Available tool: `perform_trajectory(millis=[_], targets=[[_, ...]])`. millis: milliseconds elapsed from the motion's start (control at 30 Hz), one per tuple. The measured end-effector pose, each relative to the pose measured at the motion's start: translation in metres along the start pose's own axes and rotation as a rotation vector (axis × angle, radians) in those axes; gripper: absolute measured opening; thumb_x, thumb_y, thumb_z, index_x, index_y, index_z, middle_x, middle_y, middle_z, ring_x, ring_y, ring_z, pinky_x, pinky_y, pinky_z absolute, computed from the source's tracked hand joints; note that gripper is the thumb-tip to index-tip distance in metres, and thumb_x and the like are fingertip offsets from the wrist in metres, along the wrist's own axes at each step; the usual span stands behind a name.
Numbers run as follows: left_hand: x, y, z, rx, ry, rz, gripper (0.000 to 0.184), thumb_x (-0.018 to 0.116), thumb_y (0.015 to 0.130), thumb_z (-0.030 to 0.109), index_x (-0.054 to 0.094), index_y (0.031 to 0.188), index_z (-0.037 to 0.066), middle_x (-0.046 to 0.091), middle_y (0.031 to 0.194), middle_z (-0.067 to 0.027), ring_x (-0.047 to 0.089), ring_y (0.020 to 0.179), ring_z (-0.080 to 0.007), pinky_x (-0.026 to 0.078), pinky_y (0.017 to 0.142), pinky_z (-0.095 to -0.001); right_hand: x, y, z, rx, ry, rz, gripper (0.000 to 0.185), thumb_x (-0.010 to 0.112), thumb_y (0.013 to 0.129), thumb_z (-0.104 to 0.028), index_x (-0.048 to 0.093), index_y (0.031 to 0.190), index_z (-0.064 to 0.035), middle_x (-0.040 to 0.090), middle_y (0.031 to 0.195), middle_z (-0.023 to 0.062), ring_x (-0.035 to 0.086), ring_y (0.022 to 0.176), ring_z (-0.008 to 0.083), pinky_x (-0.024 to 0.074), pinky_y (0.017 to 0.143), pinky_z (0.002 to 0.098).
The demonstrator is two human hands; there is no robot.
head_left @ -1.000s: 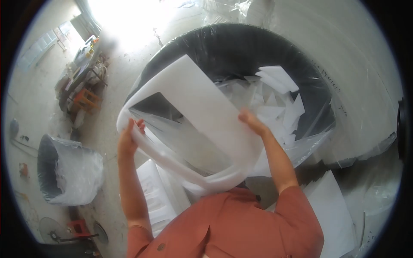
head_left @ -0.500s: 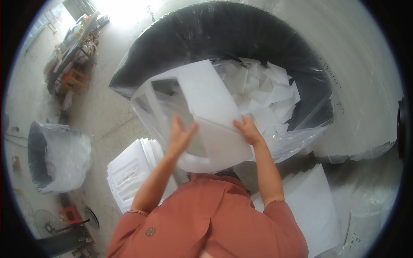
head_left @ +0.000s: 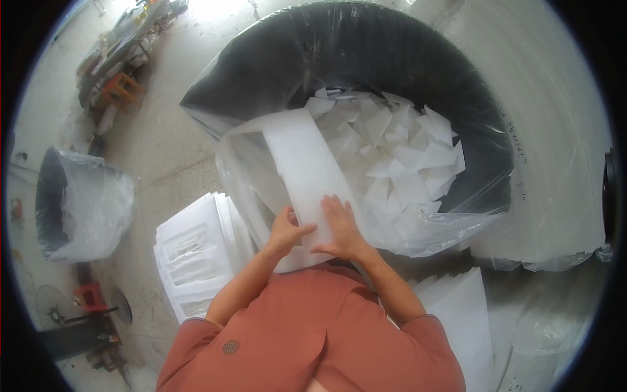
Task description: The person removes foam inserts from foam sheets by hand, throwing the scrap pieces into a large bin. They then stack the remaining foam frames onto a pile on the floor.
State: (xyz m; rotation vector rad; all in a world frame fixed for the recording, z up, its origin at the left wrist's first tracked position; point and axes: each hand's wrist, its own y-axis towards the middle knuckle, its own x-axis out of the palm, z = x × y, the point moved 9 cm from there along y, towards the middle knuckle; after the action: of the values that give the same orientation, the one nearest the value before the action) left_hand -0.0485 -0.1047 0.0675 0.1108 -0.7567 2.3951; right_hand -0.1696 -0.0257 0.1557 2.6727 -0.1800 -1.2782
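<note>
The left hand (head_left: 287, 232) is clamped on the edge of a white sheet (head_left: 302, 160) under the right hand (head_left: 341, 232), whose fingers are spread; beyond both hands, white scraps (head_left: 408, 157) lie in a dark bin (head_left: 372, 52); leftward, cut-out sheets (head_left: 219, 245) are stacked.

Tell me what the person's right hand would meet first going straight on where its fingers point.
Most likely the bent white foam sheet, which the right hand seems to touch; depth is unclear from one view.
</note>
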Motion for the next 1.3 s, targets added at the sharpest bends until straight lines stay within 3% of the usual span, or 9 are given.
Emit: perform_trajectory(millis=[200, 467, 567, 667, 800, 967, 1033, 1200, 1300], targets=[[0.018, -0.03, 0.034, 0.108, -0.018, -0.315, 0.076, 0.072, 0.076, 0.001, 0.033, 0.141, -0.001, 0.058, 0.121, -0.018, 0.061, 0.103, -0.0221, 0.052, 0.087, -0.036, 0.032, 0.004, 0.043, 0.314, 0.655, -0.042, 0.095, 0.088, 0.066, -0.022, 0.036, 0.142, 0.0027, 0.052, 0.134, 0.0202, 0.051, 0.126, 0.0322, 0.0433, 0.101, 0.0379], [-0.08, 0.058, 0.017, -0.002, -0.299, 0.23, 0.055, 0.074, 0.083, 0.022, 0.048, 0.128, 0.003, 0.06, 0.116, -0.0141, 0.059, 0.1, -0.0232, 0.052, 0.08, -0.0358, 0.002, 0.01, -0.028, -0.113, -0.143, 0.201, 0.048, 0.067, 0.071, 0.002, 0.059, 0.119, 0.0008, 0.061, 0.119, 0.0223, 0.059, 0.109, 0.0371, 0.0501, 0.09, 0.0421], [-0.088, 0.082, 0.036, 0.045, -0.278, 0.104, 0.051, 0.072, 0.084, 0.021, 0.049, 0.125, 0.001, 0.06, 0.115, -0.0136, 0.06, 0.101, -0.0244, 0.052, 0.08, -0.0359, -0.01, 0.013, -0.038, -0.198, 0.056, 0.186, 0.045, 0.068, 0.077, -0.002, 0.058, 0.121, -0.001, 0.061, 0.118, 0.0205, 0.06, 0.11, 0.0348, 0.0485, 0.094, 0.0465], [-0.087, 0.07, 0.052, 0.058, -0.183, 0.23, 0.05, 0.071, 0.086, 0.021, 0.049, 0.124, -0.002, 0.06, 0.114, -0.0141, 0.062, 0.098, -0.0261, 0.053, 0.079, -0.0381, -0.015, 0.002, 0.02, 0.408, 0.668, 0.204, 0.037, 0.067, 0.086, -0.007, 0.057, 0.121, -0.0003, 0.062, 0.116, 0.0128, 0.062, 0.106, 0.0234, 0.0513, 0.089, 0.0388], [-0.098, 0.066, 0.06, 0.073, -0.119, 0.294, 0.047, 0.069, 0.087, 0.022, 0.049, 0.121, -0.003, 0.061, 0.11, -0.0148, 0.064, 0.094, -0.0263, 0.054, 0.075, -0.0392, -0.091, 0.009, 0.074, 0.481, 1.537, 0.888, 0.046, 0.071, 0.087, -0.015, 0.051, 0.125, 0.0009, 0.062, 0.111, 0.0084, 0.062, 0.1, 0.019, 0.0525, 0.086, 0.0324], [-0.086, 0.056, 0.068, 0.162, 0.02, 0.367, 0.047, 0.067, 0.089, 0.028, 0.047, 0.117, -0.004, 0.061, 0.1, -0.0143, 0.063, 0.077, -0.022, 0.05, 0.052, -0.0307, -0.115, 0.014, 0.126, 0.44, 0.048, 0.863, 0.104, 0.085, 0.071, -0.034, 0.025, 0.147, 0.0015, 0.035, 0.148, 0.019, 0.04, 0.133, 0.0344, 0.0351, 0.108, 0.0459], [-0.066, 0.05, 0.076, 0.165, 0.095, 0.311, 0.048, 0.067, 0.09, 0.034, 0.046, 0.118, 0.0, 0.061, 0.096, -0.0117, 0.062, 0.072, -0.0192, 0.046, 0.046, -0.029, -0.092, 0.047, 0.01, 0.151, -0.271, 0.419, 0.129, 0.091, 0.056, -0.035, 0.012, 0.152, -0.0004, 0.02, 0.155, 0.025, 0.027, 0.142, 0.0381, 0.0217, 0.115, 0.0497], [-0.012, 0.013, 0.108, 0.258, 0.195, 0.031, 0.048, 0.061, 0.094, 0.044, 0.046, 0.116, 0.004, 0.059, 0.086, -0.0082, 0.052, 0.05, -0.013, 0.033, 0.037, -0.0225, -0.024, 0.082, -0.012, 0.035, -0.476, 0.164, 0.078, 0.067, 0.072, -0.003, 0.037, 0.144, -0.0044, 0.037, 0.147, 0.0229, 0.034, 0.137, 0.0414, 0.0239, 0.112, 0.0553], [-0.03, 0.01, 0.102, 0.166, -0.1, -0.081, 0.041, 0.06, 0.094, 0.034, 0.05, 0.118, 0.003, 0.061, 0.093, -0.0113, 0.059, 0.068, -0.0147, 0.043, 0.049, -0.0265, -0.037, 0.078, -0.017, -0.025, -0.306, 0.211, 0.068, 0.058, 0.072, 0.006, 0.046, 0.138, -0.0042, 0.043, 0.143, 0.0215, 0.037, 0.134, 0.0421, 0.0268, 0.111, 0.0543]])
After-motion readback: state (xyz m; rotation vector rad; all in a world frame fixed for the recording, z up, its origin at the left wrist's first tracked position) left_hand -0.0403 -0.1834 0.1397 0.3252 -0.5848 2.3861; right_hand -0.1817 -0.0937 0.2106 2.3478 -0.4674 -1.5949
